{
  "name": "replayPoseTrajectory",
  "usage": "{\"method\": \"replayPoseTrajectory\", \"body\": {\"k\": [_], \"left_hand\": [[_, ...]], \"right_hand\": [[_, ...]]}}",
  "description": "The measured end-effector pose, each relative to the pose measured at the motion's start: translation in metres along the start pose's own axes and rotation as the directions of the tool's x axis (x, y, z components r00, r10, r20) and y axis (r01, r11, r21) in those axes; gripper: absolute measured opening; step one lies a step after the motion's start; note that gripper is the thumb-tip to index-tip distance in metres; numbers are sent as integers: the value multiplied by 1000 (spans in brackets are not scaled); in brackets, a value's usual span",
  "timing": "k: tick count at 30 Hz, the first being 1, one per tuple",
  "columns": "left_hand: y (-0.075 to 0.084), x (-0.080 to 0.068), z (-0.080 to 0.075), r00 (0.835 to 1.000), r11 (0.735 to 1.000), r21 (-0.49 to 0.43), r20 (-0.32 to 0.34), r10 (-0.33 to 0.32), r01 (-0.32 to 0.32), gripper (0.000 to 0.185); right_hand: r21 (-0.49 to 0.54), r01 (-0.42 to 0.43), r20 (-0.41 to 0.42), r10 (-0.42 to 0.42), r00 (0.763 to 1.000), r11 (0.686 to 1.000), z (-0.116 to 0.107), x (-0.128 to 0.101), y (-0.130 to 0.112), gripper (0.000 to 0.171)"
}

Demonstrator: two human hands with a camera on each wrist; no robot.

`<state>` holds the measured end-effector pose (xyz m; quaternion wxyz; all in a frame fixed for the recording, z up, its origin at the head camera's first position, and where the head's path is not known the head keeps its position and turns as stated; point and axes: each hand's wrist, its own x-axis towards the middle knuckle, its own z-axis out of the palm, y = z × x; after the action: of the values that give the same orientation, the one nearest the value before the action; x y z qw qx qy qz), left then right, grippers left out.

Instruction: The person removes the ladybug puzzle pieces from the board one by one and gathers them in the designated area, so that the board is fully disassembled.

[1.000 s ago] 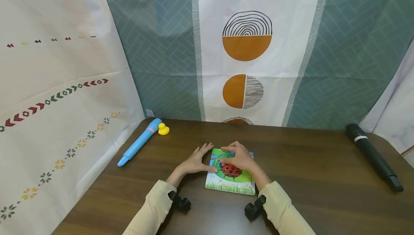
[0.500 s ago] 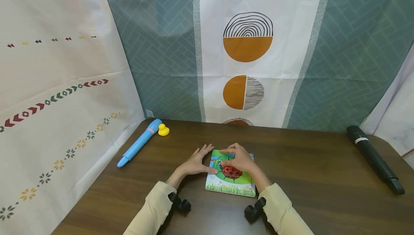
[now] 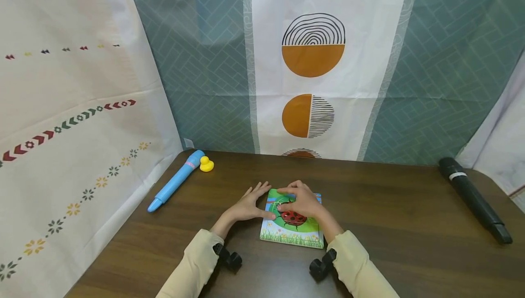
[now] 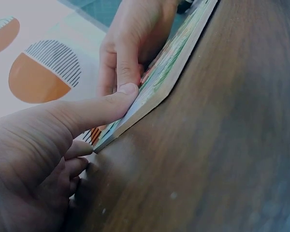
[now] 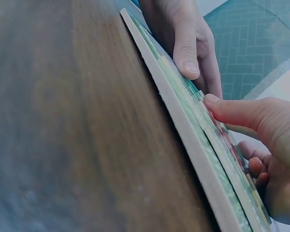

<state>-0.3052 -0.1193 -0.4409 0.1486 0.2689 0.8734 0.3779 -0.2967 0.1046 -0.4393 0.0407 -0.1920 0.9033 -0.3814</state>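
Observation:
A ladybug jigsaw puzzle board (image 3: pixel 292 238) lies flat on the brown table, its layered wooden edge showing in both wrist views. My left hand (image 3: pixel 245 208) is at its left side, the thumb (image 4: pixel 113 104) lying straight on the picture. The other left fingers stretch along the outer edge towards the far left corner. From the right, my right hand (image 3: pixel 305 202) reaches over the board, curled fingers and thumb (image 5: pixel 227 108) pinching a puzzle piece at the upper left part of the ladybug. Most of that piece is hidden under the hand.
A thick light-blue marker-shaped stick (image 3: pixel 176 182) and a yellow rubber duck (image 3: pixel 207 164) lie at the far left of the table (image 3: pixel 385 225). At the far right is a black microphone (image 3: pixel 471 197). Patterned cloth (image 3: pixel 213 84) hangs behind.
The right thumb and fingers have shifted very slightly left over the ladybug's head. The left hand and the puzzle board keep their places.

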Motion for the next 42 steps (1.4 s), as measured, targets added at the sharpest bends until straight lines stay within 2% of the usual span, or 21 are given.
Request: {"method": "replayPoseTrajectory", "body": {"k": [10,14,17,19,22,24,28,36,42], "left_hand": [[2,-1,-2,1000,1000,0,8,22,-22,94],[1,0,-1,1000,1000,2,8,22,-22,94],[1,0,-1,1000,1000,-2,6,18,-18,93],[0,-1,-1,1000,1000,-4,3,15,-15,93],[1,-1,0,1000,1000,-5,1,7,-6,93],[1,-1,0,1000,1000,-10,2,7,-7,93],[3,-1,-1,1000,1000,-17,2,10,-10,93],[3,-1,-1,1000,1000,-15,-4,-20,20,94],[3,-2,0,1000,999,-15,-3,-28,28,94]], "right_hand": [[42,-65,18,64,998,997,0,0,-7,51],[50,-38,20,37,999,998,-1,-2,-7,51],[40,30,5,-30,1000,999,0,-1,-3,52],[52,34,-2,-34,999,998,0,-2,-3,51],[82,-7,-1,7,1000,997,1,-1,-2,49],[109,-67,5,67,998,992,0,-1,-8,47],[112,-103,-14,105,994,988,2,2,-7,45],[204,-97,-35,106,994,974,3,4,-6,43],[228,-94,-49,108,993,969,5,3,-3,41]]}}
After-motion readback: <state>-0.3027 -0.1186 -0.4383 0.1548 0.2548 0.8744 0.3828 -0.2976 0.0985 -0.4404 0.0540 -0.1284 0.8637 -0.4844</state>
